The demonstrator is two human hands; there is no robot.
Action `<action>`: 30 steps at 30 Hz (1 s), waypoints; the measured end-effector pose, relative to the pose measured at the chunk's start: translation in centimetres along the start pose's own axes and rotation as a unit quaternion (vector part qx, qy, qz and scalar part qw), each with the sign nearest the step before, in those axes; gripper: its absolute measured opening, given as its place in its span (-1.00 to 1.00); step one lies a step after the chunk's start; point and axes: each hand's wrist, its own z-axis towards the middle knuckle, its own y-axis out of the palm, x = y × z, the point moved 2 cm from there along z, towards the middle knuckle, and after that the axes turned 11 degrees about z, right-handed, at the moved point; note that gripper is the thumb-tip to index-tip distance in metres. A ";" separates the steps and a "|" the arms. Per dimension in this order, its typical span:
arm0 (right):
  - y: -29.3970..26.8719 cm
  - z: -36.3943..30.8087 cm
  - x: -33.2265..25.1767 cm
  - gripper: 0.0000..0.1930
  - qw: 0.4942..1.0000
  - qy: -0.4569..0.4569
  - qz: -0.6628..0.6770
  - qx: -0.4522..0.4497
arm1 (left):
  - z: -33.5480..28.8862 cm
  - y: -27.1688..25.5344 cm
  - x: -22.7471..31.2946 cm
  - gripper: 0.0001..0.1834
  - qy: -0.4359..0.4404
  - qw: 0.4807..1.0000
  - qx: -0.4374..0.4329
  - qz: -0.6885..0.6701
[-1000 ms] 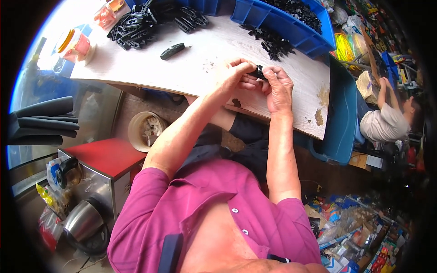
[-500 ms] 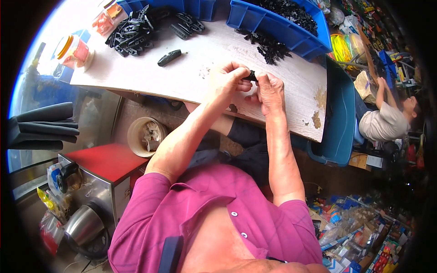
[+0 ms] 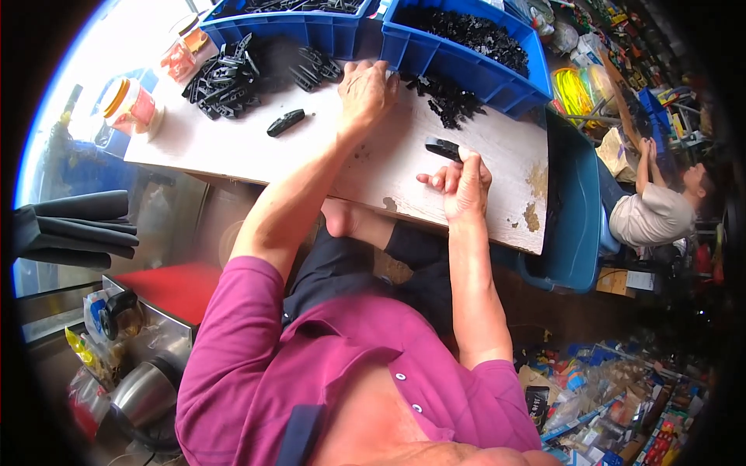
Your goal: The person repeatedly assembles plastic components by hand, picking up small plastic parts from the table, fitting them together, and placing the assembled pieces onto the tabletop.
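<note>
Far left of the left hand's fingers, a jar [image 3: 138, 115] with an orange lid stands on the desk [image 3: 381, 171]. Nearer those fingers lies a pile [image 3: 225, 87] of black parts; beyond it is the left bin [image 3: 284, 33]. A lone part [image 3: 286, 122] lies to the left of the fingers and nearer the body, and a cluster [image 3: 313, 70] of similar parts sits just beside them on the left. The left hand [image 3: 365, 92] has its fingers bent before the bins; whether they pinch anything, I cannot tell. Just right of them are small black bits [image 3: 449, 105], with the right bin [image 3: 466, 66] behind.

The held part [image 3: 441, 147] juts leftward from the right hand [image 3: 465, 186], pinched at its right end by thumb and forefinger, the other fingers loosely curled below. It looks like hard plastic: probably light, stiff and somewhat slippery, with thin edges that might chip. Gripping its long sides near the middle should steady it better than the end.
</note>
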 end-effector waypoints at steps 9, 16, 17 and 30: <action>-7.7 1.9 -9.1 -0.51 0.966 -0.055 -0.004 0.253 | 0.5 1.2 0.4 -0.68 0.121 0.990 -0.025 0.068; -7.1 1.6 -9.2 -0.59 0.948 -0.063 -0.063 0.305 | -2.8 -1.6 1.6 -0.87 0.166 0.983 0.049 -0.065; -6.9 1.8 -8.4 -0.62 0.962 -0.048 -0.067 0.261 | -3.3 -2.2 1.9 -0.87 0.179 0.974 0.088 -0.104; 0.2 1.7 -0.8 -0.70 0.991 0.077 -0.090 -0.056 | -9.7 -7.0 4.5 -0.79 0.118 0.954 0.084 -0.264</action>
